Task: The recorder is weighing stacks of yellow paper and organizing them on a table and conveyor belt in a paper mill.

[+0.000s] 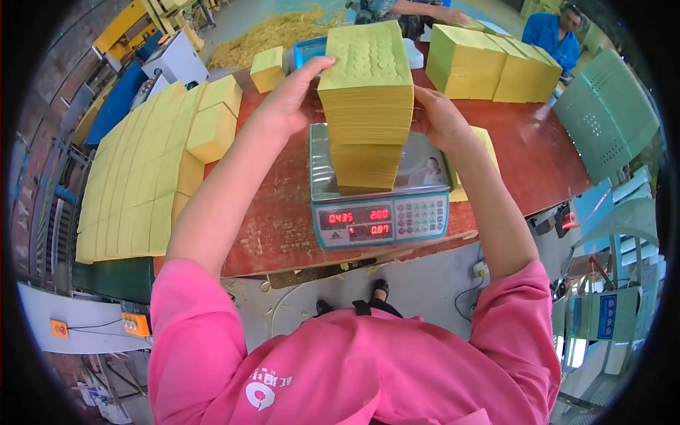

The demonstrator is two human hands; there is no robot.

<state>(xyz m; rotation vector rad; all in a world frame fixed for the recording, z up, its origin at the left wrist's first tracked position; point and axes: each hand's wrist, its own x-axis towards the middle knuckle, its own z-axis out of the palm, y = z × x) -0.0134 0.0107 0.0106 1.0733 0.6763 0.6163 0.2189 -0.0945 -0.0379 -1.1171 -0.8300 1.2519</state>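
A tall block of yellow paper sheets, its top stamped with rows of ring marks, is held between my two hands. My left hand grips its left side, the thumb near the top edge. On the right side, the fingers of my right hand press against it, partly hidden behind the block. Directly below is another yellow paper stack on the pan of a digital scale; I cannot tell whether the upper block rests on it. Red digits glow on the scale's front panel.
Rows of yellow paper blocks cover the left side of the red table. More blocks stand at the far right, near a person in blue. One yellow block sits beyond my left hand. A green perforated chair stands right.
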